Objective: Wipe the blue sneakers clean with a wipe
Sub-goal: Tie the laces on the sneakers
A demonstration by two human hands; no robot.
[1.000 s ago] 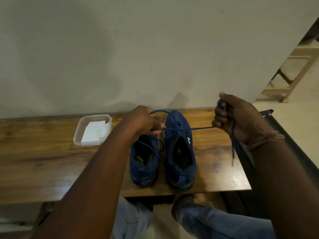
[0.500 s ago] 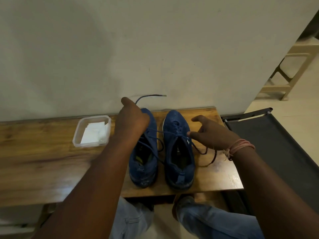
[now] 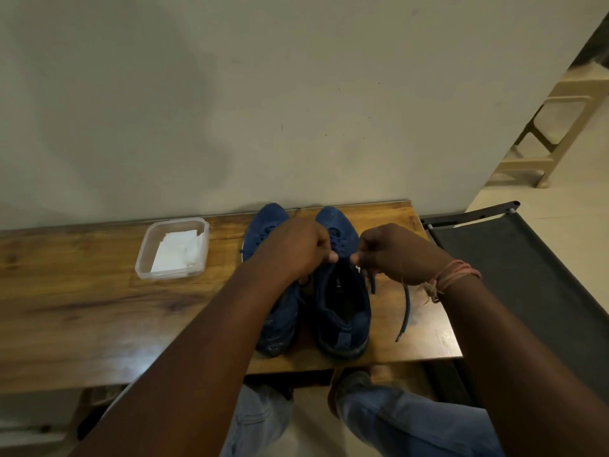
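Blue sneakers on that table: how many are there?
2. The left sneaker stands half hidden beneath the left hand; the right sneaker stands beside it.

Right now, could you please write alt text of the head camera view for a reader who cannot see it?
Two hands, left hand and right hand, pinch the lace over the right blue sneaker of a pair standing on a wooden table. A lace end trails on the table, and a clear container of white wipes sits left of the left blue sneaker.
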